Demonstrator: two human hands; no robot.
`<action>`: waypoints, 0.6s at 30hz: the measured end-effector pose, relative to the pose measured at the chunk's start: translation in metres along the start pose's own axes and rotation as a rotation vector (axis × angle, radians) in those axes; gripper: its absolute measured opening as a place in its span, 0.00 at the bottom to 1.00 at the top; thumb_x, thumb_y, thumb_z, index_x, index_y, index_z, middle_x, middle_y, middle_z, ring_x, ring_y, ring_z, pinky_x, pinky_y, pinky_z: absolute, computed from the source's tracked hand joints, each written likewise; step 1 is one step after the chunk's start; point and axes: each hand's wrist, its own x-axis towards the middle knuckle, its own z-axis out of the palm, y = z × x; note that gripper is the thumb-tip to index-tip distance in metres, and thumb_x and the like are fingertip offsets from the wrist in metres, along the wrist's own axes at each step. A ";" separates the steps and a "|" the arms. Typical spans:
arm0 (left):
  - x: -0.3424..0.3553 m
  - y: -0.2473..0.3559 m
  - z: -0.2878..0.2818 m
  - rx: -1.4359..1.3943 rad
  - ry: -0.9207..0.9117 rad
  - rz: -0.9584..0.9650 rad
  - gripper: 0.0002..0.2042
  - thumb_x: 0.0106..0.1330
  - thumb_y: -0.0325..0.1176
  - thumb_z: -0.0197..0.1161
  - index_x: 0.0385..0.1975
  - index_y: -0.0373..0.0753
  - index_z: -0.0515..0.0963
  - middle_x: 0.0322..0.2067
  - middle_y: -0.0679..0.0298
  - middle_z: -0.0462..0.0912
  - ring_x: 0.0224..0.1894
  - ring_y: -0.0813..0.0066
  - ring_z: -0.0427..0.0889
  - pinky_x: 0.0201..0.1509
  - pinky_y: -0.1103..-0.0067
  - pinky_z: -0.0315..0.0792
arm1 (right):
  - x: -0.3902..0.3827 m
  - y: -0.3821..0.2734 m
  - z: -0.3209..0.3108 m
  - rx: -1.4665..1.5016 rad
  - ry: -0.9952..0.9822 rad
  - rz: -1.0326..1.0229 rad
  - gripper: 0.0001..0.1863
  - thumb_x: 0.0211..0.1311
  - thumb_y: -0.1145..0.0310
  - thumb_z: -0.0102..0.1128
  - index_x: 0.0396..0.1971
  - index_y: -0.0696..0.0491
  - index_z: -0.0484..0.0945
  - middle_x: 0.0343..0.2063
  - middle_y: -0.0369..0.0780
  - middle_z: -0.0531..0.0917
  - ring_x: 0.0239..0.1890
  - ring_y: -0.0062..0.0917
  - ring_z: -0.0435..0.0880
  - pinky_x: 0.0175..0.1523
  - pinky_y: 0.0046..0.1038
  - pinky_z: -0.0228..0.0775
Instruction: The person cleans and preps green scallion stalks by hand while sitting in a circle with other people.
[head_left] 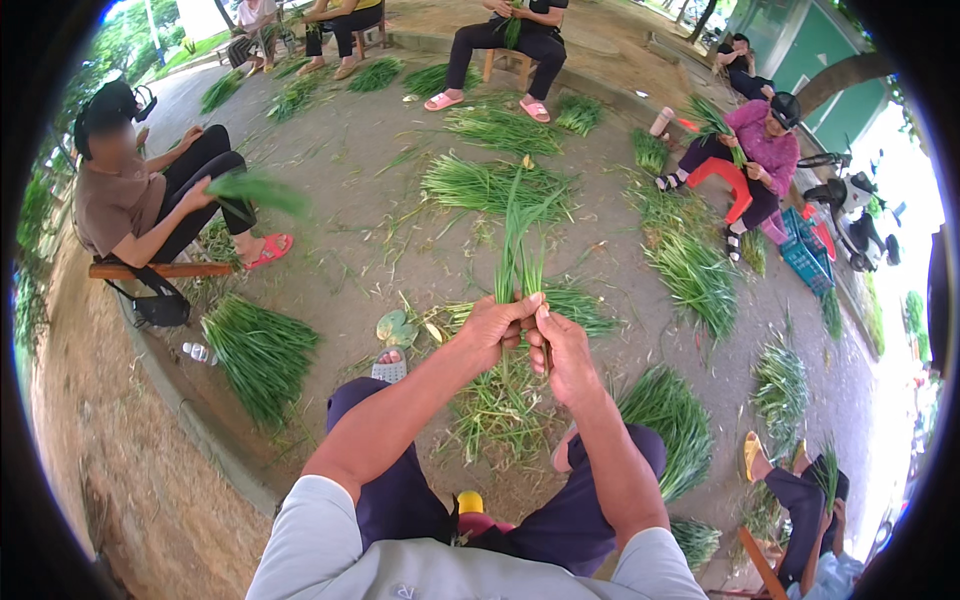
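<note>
Stalks (513, 260): upright green bunch in both hands, above the ground between the knees, tips fanned out ahead. Left hand (490, 330) closed around the lower part, thumb across. Right hand (562, 350) pinched at the lower ends, thumb and fingers together, right beside the left thumb. Below the hands, a loose heap (505, 420) of pale and green bits. Pile (668, 430) by the right knee; bigger pile (260, 355) off to the left, bottle (200, 353) beside it. More greens (490, 185) straight ahead. Seated co-workers left (125, 200) and right (765, 150), both holding greens; blue crate (806, 250) beside the right one.

Risks, my judgement: a loose left grip could let thin stalks slide out into the heap and get mixed in; a hard right-hand pull could snap or bruise them; long tips look floppy, could splay or tangle.

Hard to see: fingertips and stalk ends mostly covered by the hands, so stalk count and exactly what the right fingers pinch are unclear. Left co-worker's greens are blurred. Lower-right co-worker (800, 515) partly cut off by the dark rim. Yellow thing (469, 502) between the thighs: can't identify.
</note>
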 end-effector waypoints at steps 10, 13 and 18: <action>-0.004 0.027 -0.017 0.204 0.071 0.222 0.10 0.67 0.39 0.64 0.36 0.38 0.79 0.13 0.78 0.62 0.15 0.88 0.57 0.20 0.85 0.49 | -0.008 0.004 0.005 -0.047 -0.071 0.060 0.15 0.71 0.59 0.54 0.36 0.57 0.77 0.20 0.30 0.73 0.16 0.12 0.68 0.20 0.17 0.60; 0.000 0.054 -0.038 -0.058 0.044 0.289 0.10 0.67 0.37 0.65 0.38 0.37 0.79 0.17 0.76 0.66 0.15 0.89 0.56 0.18 0.87 0.51 | -0.027 0.006 0.014 -0.165 -0.177 0.053 0.16 0.71 0.59 0.54 0.36 0.59 0.78 0.19 0.30 0.73 0.17 0.12 0.69 0.21 0.16 0.60; -0.005 0.073 -0.045 -0.223 0.037 0.306 0.09 0.65 0.34 0.68 0.40 0.38 0.79 0.32 0.70 0.79 0.15 0.92 0.56 0.14 0.90 0.52 | -0.040 0.000 0.011 -0.358 -0.129 0.035 0.15 0.71 0.60 0.56 0.35 0.59 0.79 0.19 0.30 0.75 0.18 0.11 0.69 0.23 0.16 0.61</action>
